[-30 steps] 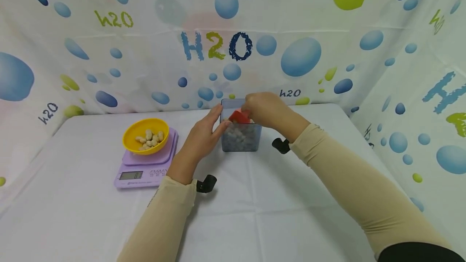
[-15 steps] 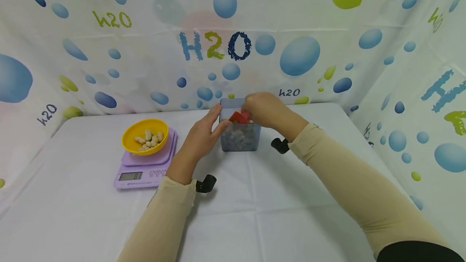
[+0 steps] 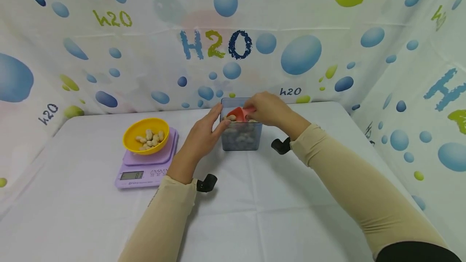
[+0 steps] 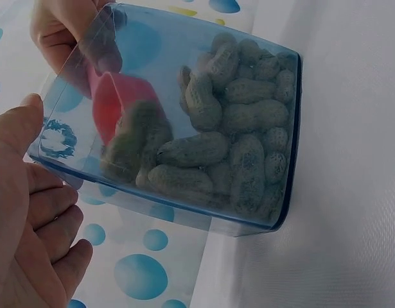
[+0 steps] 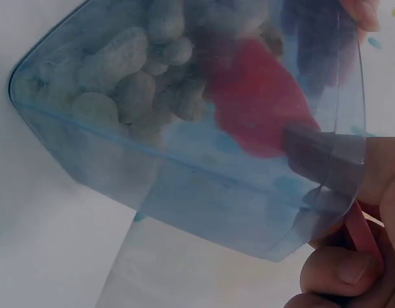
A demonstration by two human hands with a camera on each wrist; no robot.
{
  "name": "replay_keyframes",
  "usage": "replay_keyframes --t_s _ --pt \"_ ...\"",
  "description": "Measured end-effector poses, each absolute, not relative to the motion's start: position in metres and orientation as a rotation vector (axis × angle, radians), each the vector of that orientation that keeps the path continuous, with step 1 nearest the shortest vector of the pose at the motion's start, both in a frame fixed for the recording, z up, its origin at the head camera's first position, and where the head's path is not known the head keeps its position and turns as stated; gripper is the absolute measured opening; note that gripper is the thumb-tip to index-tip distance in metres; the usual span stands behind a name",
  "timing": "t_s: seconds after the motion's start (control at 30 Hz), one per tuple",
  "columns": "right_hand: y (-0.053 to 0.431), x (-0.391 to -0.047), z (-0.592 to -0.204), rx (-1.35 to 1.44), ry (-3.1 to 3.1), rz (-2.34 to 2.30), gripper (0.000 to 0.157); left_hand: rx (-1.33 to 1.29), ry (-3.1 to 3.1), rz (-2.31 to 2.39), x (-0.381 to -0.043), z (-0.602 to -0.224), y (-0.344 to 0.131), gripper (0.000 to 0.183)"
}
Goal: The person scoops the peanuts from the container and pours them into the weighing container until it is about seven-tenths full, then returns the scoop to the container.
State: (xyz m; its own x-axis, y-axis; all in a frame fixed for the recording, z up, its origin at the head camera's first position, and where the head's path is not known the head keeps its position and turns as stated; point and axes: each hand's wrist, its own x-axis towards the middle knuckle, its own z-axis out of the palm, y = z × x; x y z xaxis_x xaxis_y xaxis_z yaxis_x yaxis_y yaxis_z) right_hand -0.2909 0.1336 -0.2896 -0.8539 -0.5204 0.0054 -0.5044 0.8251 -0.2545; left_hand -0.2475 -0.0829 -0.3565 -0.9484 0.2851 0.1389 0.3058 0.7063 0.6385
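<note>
A blue-tinted clear plastic container (image 3: 241, 137) holds unshelled peanuts (image 4: 250, 115). My right hand (image 3: 267, 108) grips the handle of a red scoop (image 3: 238, 113) at the container's open top. Through the wall, the left wrist view shows the scoop's bowl (image 4: 123, 102) inside, against several peanuts. My left hand (image 3: 200, 136) rests against the container's left side, its thumb by the front rim and its fingers loosely extended. On the left, a yellow bowl (image 3: 132, 140) with several peanuts (image 3: 150, 137) stands on a purple kitchen scale (image 3: 149, 180).
A white cloth (image 3: 233, 221) covers the table. Behind it hangs a patterned curtain (image 3: 164, 68), close to the container's back, and another stretch of it runs along the right side. A black wrist camera (image 3: 206, 183) hangs at the left sleeve, another at the right.
The scoop has risen slightly and tilted at the container's top, and a peanut now shows by its edge. My right hand shifted a little to the right. The left hand stays put.
</note>
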Motion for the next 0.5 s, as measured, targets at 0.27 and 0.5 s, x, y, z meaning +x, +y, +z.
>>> replay_keyframes --t_s 0.27,0.5 --pt "0.141 -0.291 -0.291 -0.679 2.900 -0.561 0.036 -0.507 -2.876 -1.079 -0.249 -0.358 -0.083 0.073" --pt "0.156 -0.293 -0.294 -0.640 2.878 -0.702 0.038 -0.504 -2.883 -1.081 -0.247 -0.357 -0.083 0.072"
